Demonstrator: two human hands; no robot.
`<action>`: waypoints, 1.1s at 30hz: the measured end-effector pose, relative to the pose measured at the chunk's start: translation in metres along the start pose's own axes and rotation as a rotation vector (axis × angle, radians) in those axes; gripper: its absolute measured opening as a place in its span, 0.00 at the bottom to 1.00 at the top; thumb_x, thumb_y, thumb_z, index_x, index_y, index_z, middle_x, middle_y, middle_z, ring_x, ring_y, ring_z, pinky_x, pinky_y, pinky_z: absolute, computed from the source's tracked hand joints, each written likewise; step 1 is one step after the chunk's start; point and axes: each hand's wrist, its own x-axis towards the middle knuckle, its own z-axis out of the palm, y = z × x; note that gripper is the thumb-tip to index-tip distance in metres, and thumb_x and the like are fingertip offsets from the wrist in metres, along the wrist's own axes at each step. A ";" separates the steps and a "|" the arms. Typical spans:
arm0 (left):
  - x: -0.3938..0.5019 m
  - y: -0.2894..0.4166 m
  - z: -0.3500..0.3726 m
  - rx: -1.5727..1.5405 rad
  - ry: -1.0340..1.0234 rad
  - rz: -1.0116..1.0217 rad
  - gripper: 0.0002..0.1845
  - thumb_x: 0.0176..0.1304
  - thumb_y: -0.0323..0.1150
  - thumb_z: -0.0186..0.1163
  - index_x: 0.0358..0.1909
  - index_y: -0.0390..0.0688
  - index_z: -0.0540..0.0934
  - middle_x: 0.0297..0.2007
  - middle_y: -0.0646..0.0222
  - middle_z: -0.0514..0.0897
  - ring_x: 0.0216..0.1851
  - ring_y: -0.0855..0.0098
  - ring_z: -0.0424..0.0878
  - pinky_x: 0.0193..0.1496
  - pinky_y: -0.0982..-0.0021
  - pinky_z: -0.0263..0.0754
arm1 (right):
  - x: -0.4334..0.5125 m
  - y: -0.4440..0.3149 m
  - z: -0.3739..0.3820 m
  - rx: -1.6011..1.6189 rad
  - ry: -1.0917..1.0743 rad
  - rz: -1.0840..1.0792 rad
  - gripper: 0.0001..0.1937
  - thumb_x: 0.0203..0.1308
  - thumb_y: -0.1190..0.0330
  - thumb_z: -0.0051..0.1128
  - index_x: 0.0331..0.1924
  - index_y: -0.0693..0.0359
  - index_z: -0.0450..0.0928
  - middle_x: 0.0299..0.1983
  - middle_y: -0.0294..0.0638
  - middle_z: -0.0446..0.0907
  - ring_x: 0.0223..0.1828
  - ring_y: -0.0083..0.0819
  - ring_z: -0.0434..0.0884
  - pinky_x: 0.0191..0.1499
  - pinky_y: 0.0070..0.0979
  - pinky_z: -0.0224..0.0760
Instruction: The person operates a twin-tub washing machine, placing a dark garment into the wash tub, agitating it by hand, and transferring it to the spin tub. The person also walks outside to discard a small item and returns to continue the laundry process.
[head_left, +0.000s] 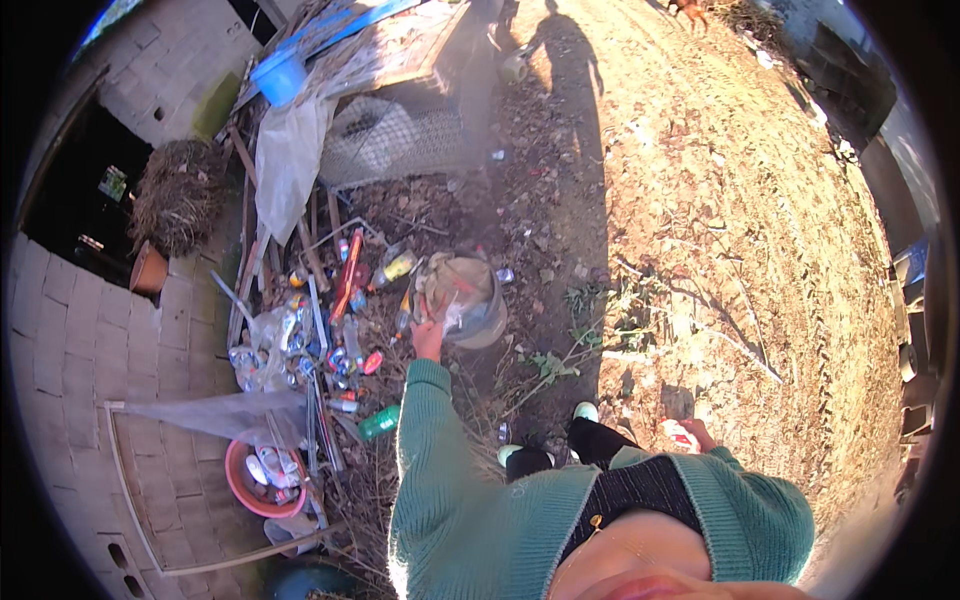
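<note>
My left hand (427, 341) grips the near rim of a bucket (486, 328) at arm's length. Crumpled brown material (452, 283), possibly a sack or paper, fills the bucket, along with a scrap of whitish plastic (453, 318). Low on the right, my right hand (700, 435) holds a small red-and-white item (677, 433), maybe a crumpled wrapper; its exact kind is unclear. Left of the bucket lies a yellow-labelled plastic bottle (397, 268). A green plastic bottle (379, 422) rests on the ground beside my left sleeve.
Bottles and cans (292, 337) are heaped by the block wall (97, 352). An orange-pink tub (234, 480) holds more litter. Ahead stands a wire-mesh enclosure (442, 142) with a blue bucket (279, 77) on top. Cut branches (555, 366) lie across leafy ground to the right.
</note>
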 end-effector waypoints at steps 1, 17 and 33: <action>0.006 0.008 0.024 0.088 0.027 0.000 0.15 0.56 0.41 0.56 0.31 0.39 0.84 0.35 0.56 0.84 0.38 0.54 0.82 0.43 0.58 0.76 | 0.002 0.001 -0.014 0.007 0.044 0.021 0.11 0.56 0.67 0.60 0.41 0.62 0.80 0.31 0.38 0.80 0.26 0.29 0.79 0.29 0.26 0.76; -0.193 0.022 0.195 -0.171 -0.768 -0.735 0.05 0.55 0.24 0.58 0.28 0.32 0.80 0.23 0.60 0.82 0.19 0.71 0.79 0.20 0.70 0.74 | -0.010 0.048 0.033 0.536 0.154 -0.016 0.06 0.56 0.71 0.55 0.37 0.63 0.77 0.29 0.40 0.80 0.29 0.32 0.81 0.31 0.26 0.76; -0.169 0.091 0.263 0.337 -1.187 -0.504 0.06 0.57 0.27 0.53 0.23 0.45 0.69 0.16 0.70 0.66 0.15 0.73 0.64 0.17 0.70 0.55 | -0.174 0.303 0.028 1.554 0.882 -0.240 0.06 0.58 0.73 0.54 0.27 0.66 0.76 0.22 0.42 0.78 0.20 0.31 0.79 0.19 0.25 0.70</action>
